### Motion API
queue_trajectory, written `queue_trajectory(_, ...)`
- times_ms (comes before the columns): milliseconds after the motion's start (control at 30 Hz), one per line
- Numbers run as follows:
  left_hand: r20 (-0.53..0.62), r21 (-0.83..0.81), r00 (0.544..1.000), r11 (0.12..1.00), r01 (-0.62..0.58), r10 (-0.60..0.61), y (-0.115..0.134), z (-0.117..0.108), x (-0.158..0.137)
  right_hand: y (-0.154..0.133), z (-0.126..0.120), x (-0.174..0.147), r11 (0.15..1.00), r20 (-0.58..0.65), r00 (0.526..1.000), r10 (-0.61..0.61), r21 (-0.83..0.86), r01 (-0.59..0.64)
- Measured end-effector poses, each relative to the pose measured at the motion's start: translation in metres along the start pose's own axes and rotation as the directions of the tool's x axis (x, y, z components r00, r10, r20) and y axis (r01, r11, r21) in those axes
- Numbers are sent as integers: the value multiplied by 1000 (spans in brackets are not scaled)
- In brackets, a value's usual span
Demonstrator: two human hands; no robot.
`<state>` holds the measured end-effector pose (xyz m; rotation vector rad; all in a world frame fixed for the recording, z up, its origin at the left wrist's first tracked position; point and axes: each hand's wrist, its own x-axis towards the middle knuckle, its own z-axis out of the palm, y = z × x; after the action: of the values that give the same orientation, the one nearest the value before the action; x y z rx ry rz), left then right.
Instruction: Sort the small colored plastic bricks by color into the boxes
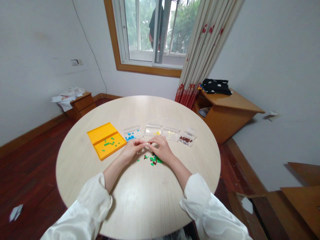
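Observation:
Over the middle of the round table, my left hand (132,148) and my right hand (161,146) meet fingertip to fingertip. Both are closed in a pinch around a small pale piece (148,144), mostly covered by the fingers; its exact shape is too small to make out. Just below my right hand lies a loose pile of small green and brown building bricks (155,160), partly hidden by that hand. Beyond the hands stand clear boxes: one with blue bricks (130,136), one with yellow bricks (156,133), one with pale yellow bricks (170,134) and one with brown bricks (186,139).
An open orange case (101,131) holding green bricks (110,143) lies left of my hands on the round wooden table (145,200). Behind the table are a window and a curtain (200,43). A wooden cabinet (230,110) with dark cloth on top stands at the right.

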<state>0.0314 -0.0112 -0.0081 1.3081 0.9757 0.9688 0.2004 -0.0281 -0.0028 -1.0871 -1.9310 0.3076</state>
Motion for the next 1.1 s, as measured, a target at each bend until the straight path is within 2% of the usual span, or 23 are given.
queue_trajectory(267,-20,21,1000,1000,7,-7,3,2,-1,-3,-1,0,1000,-7,1000,-22,-8,21)
queue_trajectory(433,-88,46,996,999,27,-22,6,2,-1,5,-6,2,999,-48,999,-15,-35,13)
queue_trajectory(500,-121,84,993,996,23,-13,6,1,-1,15,-12,4,997,-113,993,22,-77,-31)
queue_trajectory(600,-139,223,989,974,-26,58,4,1,0,35,-25,7,974,-241,962,130,-151,-169)
queue_trajectory(700,-81,438,973,885,-159,215,0,2,0,55,-37,7,922,-345,908,238,-215,-323)
queue_trajectory(800,55,593,939,746,-304,339,-5,4,-1,68,-44,6,871,-398,869,293,-263,-414)
queue_trajectory(933,170,700,912,605,-379,374,-13,7,2,76,-46,4,817,-434,838,331,-313,-485)
queue_trajectory(1100,244,742,898,526,-415,365,-17,11,9,77,-41,3,817,-420,845,331,-321,-479)
